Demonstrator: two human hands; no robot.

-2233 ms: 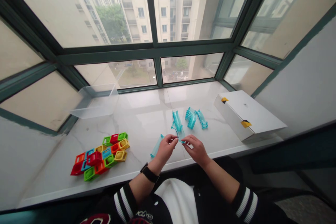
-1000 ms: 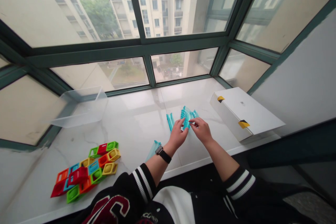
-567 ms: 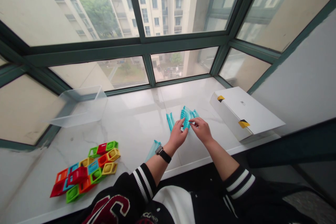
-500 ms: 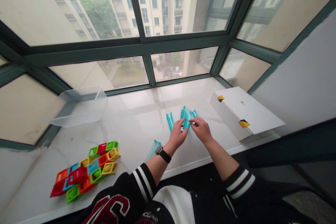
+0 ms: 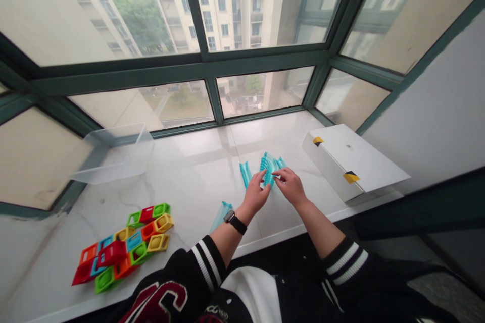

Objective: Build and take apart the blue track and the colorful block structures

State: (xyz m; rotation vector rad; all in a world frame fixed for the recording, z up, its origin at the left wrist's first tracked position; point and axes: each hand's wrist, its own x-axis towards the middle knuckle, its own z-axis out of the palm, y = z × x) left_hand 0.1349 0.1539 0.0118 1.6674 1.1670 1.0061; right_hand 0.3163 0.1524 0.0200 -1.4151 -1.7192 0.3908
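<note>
Between my hands is a translucent turquoise curved track piece (image 5: pixel 268 161) with ridged arcs. My left hand (image 5: pixel 258 190) grips its near left edge with thumb and fingers. From the other side my right hand (image 5: pixel 289 185) pinches its near right part; the fingertips partly cover it. Another turquoise piece (image 5: pixel 281 161) shows just behind my right hand, and I cannot tell whether it is joined to the curved one. A straight turquoise track piece (image 5: pixel 245 174) lies left of the curved one. More turquoise track (image 5: pixel 221 216) rests beside my left wrist, partly hidden by the forearm.
Several colourful plastic blocks (image 5: pixel 123 252) lie grouped at the front left of the white marble ledge (image 5: pixel 182 171). A clear plastic bin (image 5: pixel 113 161) stands at the back left. To the right sits a white box (image 5: pixel 352 161) with yellow-black tape. Green-framed windows (image 5: pixel 212 63) bound the ledge.
</note>
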